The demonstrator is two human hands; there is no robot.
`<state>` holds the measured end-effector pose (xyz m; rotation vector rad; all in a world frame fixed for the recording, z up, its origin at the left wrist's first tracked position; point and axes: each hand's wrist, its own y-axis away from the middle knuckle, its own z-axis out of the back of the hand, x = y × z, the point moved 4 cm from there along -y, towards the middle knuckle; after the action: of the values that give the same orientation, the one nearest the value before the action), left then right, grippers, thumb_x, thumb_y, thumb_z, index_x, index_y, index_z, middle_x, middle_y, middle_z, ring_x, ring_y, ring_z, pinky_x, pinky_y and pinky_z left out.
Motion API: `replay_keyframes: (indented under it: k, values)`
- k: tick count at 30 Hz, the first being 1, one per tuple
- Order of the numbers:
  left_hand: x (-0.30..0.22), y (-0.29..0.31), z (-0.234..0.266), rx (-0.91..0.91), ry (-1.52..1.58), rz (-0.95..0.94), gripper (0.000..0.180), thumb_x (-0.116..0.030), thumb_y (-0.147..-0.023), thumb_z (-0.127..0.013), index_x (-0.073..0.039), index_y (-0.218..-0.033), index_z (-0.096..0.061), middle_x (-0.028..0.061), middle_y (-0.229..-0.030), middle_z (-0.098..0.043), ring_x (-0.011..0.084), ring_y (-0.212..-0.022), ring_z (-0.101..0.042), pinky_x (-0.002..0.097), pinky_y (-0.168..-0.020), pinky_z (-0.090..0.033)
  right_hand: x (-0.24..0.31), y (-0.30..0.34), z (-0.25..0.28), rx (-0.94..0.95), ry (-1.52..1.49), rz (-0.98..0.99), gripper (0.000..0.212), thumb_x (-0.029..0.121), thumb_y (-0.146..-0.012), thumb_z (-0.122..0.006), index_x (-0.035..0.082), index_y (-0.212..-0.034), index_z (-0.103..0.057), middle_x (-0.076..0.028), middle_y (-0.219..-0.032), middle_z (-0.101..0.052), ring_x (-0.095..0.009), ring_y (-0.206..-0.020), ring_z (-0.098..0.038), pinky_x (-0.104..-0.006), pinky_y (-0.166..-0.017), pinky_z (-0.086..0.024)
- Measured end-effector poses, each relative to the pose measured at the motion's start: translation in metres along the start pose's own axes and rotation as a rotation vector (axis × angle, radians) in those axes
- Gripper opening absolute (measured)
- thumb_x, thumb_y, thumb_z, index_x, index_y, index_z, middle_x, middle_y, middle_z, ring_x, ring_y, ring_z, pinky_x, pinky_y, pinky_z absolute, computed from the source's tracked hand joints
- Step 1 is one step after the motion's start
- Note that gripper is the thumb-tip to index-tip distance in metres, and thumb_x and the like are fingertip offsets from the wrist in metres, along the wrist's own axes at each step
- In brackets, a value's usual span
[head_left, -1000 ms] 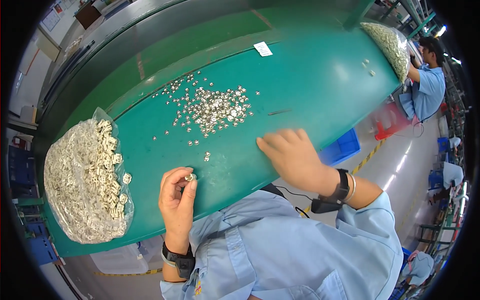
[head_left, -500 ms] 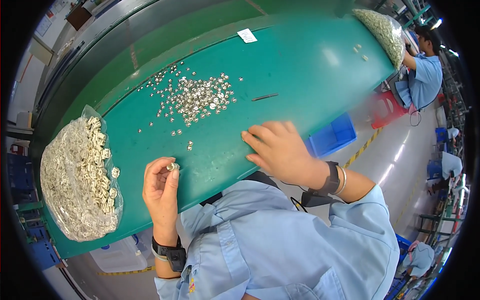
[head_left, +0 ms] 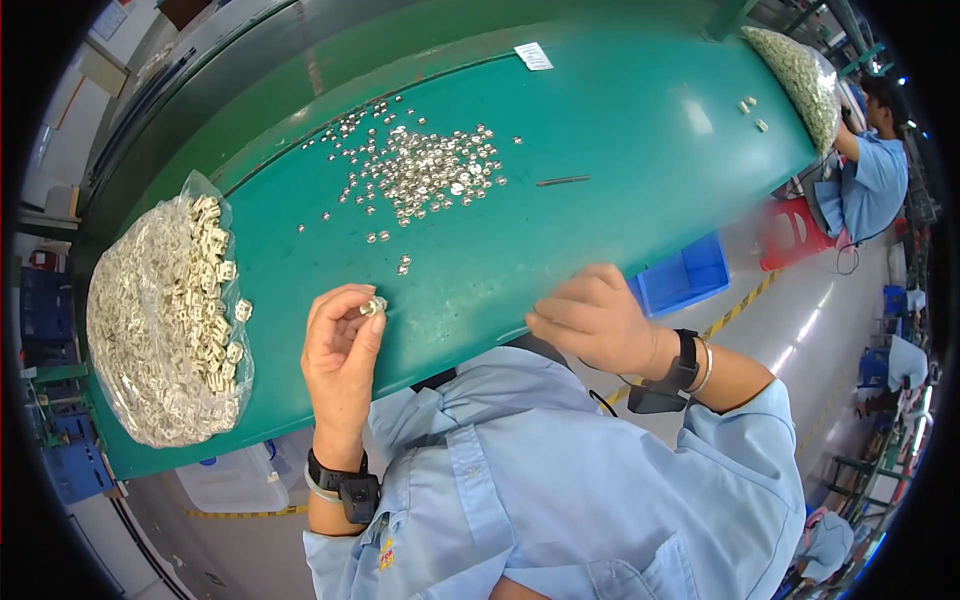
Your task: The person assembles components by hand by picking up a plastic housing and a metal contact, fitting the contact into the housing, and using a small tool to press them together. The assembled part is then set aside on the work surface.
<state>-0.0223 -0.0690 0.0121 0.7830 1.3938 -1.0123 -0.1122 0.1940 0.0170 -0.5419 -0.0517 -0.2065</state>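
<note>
My left hand [head_left: 341,345] pinches a small cream plastic part [head_left: 374,306] between thumb and fingertips, just above the green tabletop. My right hand [head_left: 598,322] is over the table's near edge, its fingers curled together and pointing left. Whatever lies between those fingers, if anything, is hidden. Beyond my hands a loose pile of small shiny metal pieces [head_left: 440,168] spreads over the table. Left of my left hand, a clear plastic bag [head_left: 135,330] lies open, full of cream plastic parts [head_left: 212,270] like the one I hold.
A thin dark rod [head_left: 563,181] and a white paper slip [head_left: 534,57] lie on the green table [head_left: 640,130]. Another filled bag [head_left: 795,80] sits at the far right, beside a seated person [head_left: 870,170]. A blue bin [head_left: 683,278] and a red stool [head_left: 795,235] stand past the table's edge.
My right hand has drawn back toward the near edge and right, its fingers curling in. My left hand still pinches the cream part. The whole view has shifted slightly.
</note>
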Motion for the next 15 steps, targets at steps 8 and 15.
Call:
replay_keyframes:
  k: [8, 15]
  values:
    - [-0.008, 0.002, -0.007, 0.055, -0.166, -0.033, 0.023, 0.004, -0.088, -0.065, -0.002, -0.110, -0.061, 0.0092, -0.114, -0.061, 0.0140, -0.100, -0.059, 0.0280, -0.086, -0.049, -0.021, -0.053, 0.002, 0.249, -0.404, -0.424, 0.009, 0.016, -0.087, -0.066, 0.010, -0.093, -0.065, -0.006, -0.092, -0.061, -0.027, -0.086, -0.060, -0.0384, -0.074, -0.046]
    - [-0.013, -0.001, -0.011, 0.033, -0.597, -0.233, 0.026, 0.003, -0.078, -0.070, -0.006, -0.102, -0.064, 0.0068, -0.102, -0.065, 0.0246, -0.095, -0.058, 0.0344, -0.083, -0.047, -0.041, -0.085, -0.013, 0.506, -0.371, -0.512, 0.011, 0.018, -0.091, -0.062, 0.010, -0.096, -0.066, -0.009, -0.092, -0.059, -0.031, -0.085, -0.061, -0.0396, -0.073, -0.050]
